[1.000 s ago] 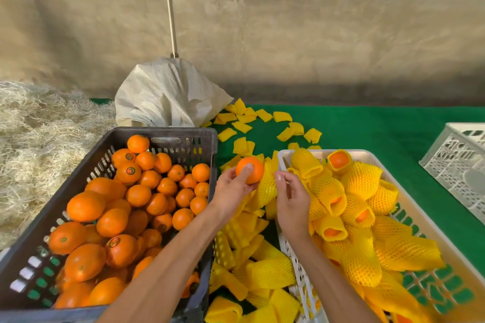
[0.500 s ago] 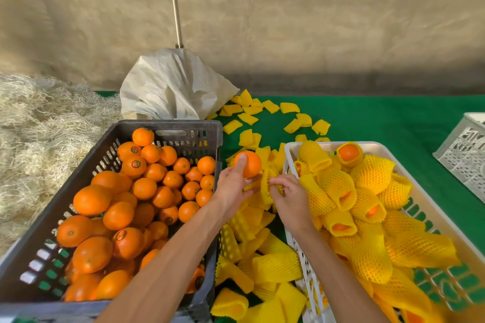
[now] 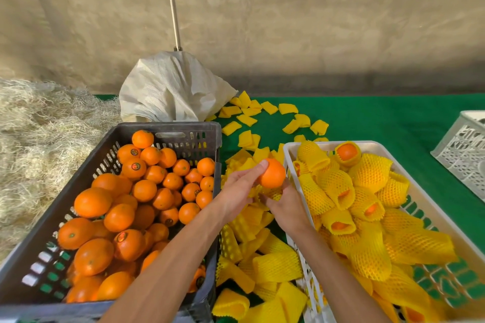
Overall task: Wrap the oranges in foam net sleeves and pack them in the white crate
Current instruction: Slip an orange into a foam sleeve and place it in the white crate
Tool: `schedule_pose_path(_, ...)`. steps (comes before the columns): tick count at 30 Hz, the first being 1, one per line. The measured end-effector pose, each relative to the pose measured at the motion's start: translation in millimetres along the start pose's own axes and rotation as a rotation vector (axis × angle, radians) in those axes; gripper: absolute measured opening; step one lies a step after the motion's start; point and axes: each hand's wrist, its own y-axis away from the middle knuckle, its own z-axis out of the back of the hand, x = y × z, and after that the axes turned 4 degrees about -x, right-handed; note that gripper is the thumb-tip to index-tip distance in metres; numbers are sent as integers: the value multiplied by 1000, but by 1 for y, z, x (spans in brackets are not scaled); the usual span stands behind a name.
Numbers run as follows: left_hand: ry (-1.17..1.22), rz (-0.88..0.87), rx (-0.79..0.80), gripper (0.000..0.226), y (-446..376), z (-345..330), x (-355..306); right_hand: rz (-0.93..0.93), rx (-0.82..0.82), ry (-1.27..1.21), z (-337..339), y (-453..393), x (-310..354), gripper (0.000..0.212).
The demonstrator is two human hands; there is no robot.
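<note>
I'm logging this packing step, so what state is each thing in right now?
Held orange: bare, gripped by left hand.
Foam sleeve: held under it by right hand.
Dark crate: heaped with bare oranges.
White crate: partly filled with sleeved oranges.
Loose sleeves: empty, piled between the crates.
White sack: slumped, mouth hidden.

Dark crate (image 3: 168,130) sits left, loose oranges (image 3: 136,191) in it. White crate (image 3: 291,148) sits right, wrapped oranges (image 3: 338,186) in it. Spare foam sleeves (image 3: 262,259) lie between the two crates and spread behind them. Sack (image 3: 170,89) stands behind dark crate, against the wall. Straw (image 3: 39,134) lies far left. Second white crate (image 3: 464,149) is far right, well apart.
</note>
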Motion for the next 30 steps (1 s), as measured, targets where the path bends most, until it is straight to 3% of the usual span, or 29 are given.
schedule_pose_path(8, -12, 148, 69, 99, 2, 1, -3, 37, 17, -135, 0, 3, 5, 63)
schedule_pose_path(11, -68, 142, -6, 100, 0, -1, -2, 23, 61, -152, 0, 2, 3, 62)
schedule_pose_path(15, -20, 117, -145, 86, -6, 2, 1, 37, 82, -132, 1, 1, 4, 59)
schedule_pose_path(20, -5, 37, -296, 81, -7, 2, -2, 29, -11, -8, 6, -1, 2, 57)
schedule_pose_path(22, -161, -64, -347, 74, -5, 1, 0, 64, -50, 20, 7, 0, 4, 58)
schedule_pose_path(26, -571, -446, -379, 56, -4, -4, 8, 188, -150, 89, 11, 0, 7, 56)
schedule_pose_path(30, -801, -535, -389, 64, -7, -6, 12, 244, -204, 115, 13, 0, 7, 52)
